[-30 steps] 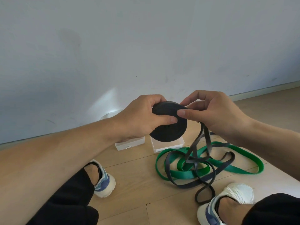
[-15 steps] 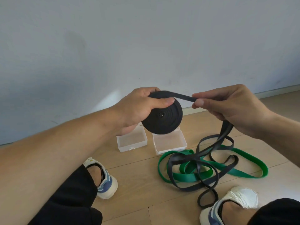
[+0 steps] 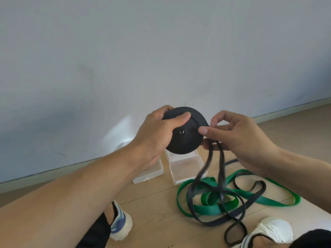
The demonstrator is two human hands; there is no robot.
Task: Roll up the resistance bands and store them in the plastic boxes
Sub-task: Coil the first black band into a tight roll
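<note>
In the head view, the left hand [image 3: 154,133] sits at the centre of the frame, its fingers [image 3: 180,117] clamped on a thick coil of black resistance band [image 3: 186,135], thumb pressed across the coil's upper face and the other fingers hidden behind it. The coil is held in the air above the floor, its flat spiral face turned toward the camera. Just right of it, the right hand [image 3: 238,138] pinches the band's loose tail at the coil's right edge, thumb and forefinger closed on the strap. From that hand the loose black tail [image 3: 222,172] hangs down as two strands, slightly blurred, and spreads in loops over the wooden floor [image 3: 157,212] in the lower right of the frame. A green resistance band [image 3: 265,199] lies on the floor there, tangled under and among the black loops. Two clear plastic boxes [image 3: 186,169] stand open on the floor below the coil, near the grey wall [image 3: 161,51], one partly hidden by the left wrist. A shoe [image 3: 120,222] shows at lower centre and another at lower right.
</note>
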